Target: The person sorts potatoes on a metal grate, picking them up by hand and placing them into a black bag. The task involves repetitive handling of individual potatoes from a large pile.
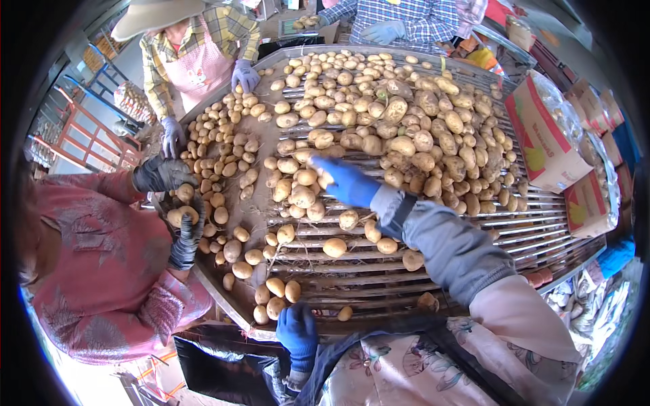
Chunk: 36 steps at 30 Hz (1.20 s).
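Currently, in the head view, the person's right hand [345,183], in a blue glove, stretches out over the slatted table [562,216], palm down and slightly blurred. Its fingers lie against a pale potato [326,179] partly hidden beneath them, and whether they have closed on it cannot be told. A grey oversleeve [457,250] covers that forearm. The left hand [298,330], also in a blue glove, is bent at the near edge of the table, just beside a small cluster of potatoes [275,308]; its fingers are largely hidden, so how far it is open, or whether it has hold of anything, cannot be told. Most of the potatoes form a large heap [440,142] on the bars beyond the right hand, with loose ones scattered nearer and a denser band along the table's left side. At the left, a co-worker's dark-gloved hand [186,237] holds a potato over the rim, and farther up another co-worker's two purple gloves [245,76] are at the band's edge. Printed cartons [548,135] stand along the right side, and a black bag [223,362] lies below the table's near left edge.
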Motion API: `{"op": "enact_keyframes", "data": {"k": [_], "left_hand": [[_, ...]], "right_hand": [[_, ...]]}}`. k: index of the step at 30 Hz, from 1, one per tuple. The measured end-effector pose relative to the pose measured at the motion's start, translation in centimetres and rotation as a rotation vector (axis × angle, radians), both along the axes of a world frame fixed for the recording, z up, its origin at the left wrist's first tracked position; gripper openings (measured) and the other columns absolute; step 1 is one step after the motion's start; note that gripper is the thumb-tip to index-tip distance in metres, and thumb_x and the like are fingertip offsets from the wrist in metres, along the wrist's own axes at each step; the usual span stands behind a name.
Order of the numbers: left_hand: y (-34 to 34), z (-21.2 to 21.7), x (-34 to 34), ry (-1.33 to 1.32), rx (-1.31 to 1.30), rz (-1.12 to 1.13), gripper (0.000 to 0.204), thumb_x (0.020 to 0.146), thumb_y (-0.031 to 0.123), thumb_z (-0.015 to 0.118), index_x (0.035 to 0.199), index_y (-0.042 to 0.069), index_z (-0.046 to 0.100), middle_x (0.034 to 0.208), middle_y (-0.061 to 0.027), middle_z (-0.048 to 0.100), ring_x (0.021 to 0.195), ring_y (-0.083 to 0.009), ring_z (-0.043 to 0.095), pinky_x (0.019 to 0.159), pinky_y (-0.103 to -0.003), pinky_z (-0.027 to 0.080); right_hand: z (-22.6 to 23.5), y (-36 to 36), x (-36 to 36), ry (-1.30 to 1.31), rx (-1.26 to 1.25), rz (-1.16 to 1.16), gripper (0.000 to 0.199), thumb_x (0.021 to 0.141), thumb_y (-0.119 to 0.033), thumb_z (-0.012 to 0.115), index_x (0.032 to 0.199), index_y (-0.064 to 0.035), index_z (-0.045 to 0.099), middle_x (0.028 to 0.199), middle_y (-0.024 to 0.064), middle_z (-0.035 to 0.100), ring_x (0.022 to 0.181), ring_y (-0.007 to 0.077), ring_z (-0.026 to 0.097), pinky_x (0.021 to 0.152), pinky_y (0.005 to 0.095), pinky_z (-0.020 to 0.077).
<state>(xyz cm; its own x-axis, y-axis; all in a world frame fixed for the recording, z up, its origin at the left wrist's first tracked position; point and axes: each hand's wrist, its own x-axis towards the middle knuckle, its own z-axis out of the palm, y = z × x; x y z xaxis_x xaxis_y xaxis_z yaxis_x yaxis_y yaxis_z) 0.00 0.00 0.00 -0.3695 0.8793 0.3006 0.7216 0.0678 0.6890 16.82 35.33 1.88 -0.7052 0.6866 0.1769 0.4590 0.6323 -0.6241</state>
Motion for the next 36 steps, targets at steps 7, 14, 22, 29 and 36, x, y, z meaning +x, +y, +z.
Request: {"op": "enact_keyframes", "data": {"k": [7, 14, 22, 29, 36], "left_hand": [[-0.2, 1.2, 0.0, -0.040, -0.025, 0.040, 0.009, 0.084, 0.011, 0.070, 0.091, 0.008, 0.066, 0.078, -0.0111, 0.062, 0.069, -0.0330, 0.061, 0.063, -0.043, 0.050], [-0.6, 1.3, -0.5, -0.028, -0.054, 0.052, 0.013, 0.081, 0.011, 0.072, 0.091, 0.009, 0.065, 0.080, -0.0102, 0.063, 0.071, -0.0318, 0.061, 0.063, -0.042, 0.049], [-0.2, 2.3, -0.3, -0.014, -0.065, 0.039, 0.012, 0.081, 0.012, 0.070, 0.091, 0.009, 0.064, 0.082, -0.0085, 0.064, 0.073, -0.0305, 0.061, 0.064, -0.042, 0.050], [-0.2, 2.1, -0.5, -0.059, -0.027, 0.035, 0.014, 0.080, 0.012, 0.072, 0.092, 0.009, 0.065, 0.085, -0.0083, 0.066, 0.075, -0.0314, 0.062, 0.066, -0.041, 0.050], [-0.4, 2.2, -1.3, -1.286, -0.031, 0.043, 0.014, 0.098, 0.012, 0.061, 0.107, 0.002, 0.064, 0.093, -0.0031, 0.068, 0.080, -0.0115, 0.062, 0.074, -0.026, 0.051]], "right_hand": [[2.9, -12.5, -2.0, -0.058, -0.119, 0.167, 0.061, 0.090, -0.007, 0.058, 0.149, -0.0128, 0.042, 0.129, 0.0206, 0.056, 0.104, 0.0383, 0.062, 0.089, 0.0438, 0.0522], [4.8, -8.2, -3.5, 0.268, -0.361, 0.110, 0.052, 0.096, -0.023, 0.066, 0.143, -0.0082, 0.049, 0.114, 0.0112, 0.066, 0.093, 0.0189, 0.063, 0.082, 0.0345, 0.0530], [1.9, 0.4, -9.7, -0.298, -0.033, -0.106, 0.068, 0.082, -0.049, 0.070, 0.138, -0.0189, 0.045, 0.122, 0.0217, 0.061, 0.109, 0.0416, 0.062, 0.091, 0.0507, 0.0508], [1.8, 0.3, -8.8, 0.092, -0.373, -0.092, 0.061, 0.083, -0.022, 0.071, 0.138, -0.0149, 0.046, 0.115, 0.0157, 0.060, 0.099, 0.0313, 0.064, 0.084, 0.0438, 0.0531], [4.8, -10.1, -2.8, 0.500, -1.006, 0.160, 0.051, 0.084, -0.016, 0.068, 0.130, -0.0088, 0.048, 0.106, 0.0080, 0.058, 0.089, 0.0127, 0.058, 0.063, 0.0261, 0.0507]]}}
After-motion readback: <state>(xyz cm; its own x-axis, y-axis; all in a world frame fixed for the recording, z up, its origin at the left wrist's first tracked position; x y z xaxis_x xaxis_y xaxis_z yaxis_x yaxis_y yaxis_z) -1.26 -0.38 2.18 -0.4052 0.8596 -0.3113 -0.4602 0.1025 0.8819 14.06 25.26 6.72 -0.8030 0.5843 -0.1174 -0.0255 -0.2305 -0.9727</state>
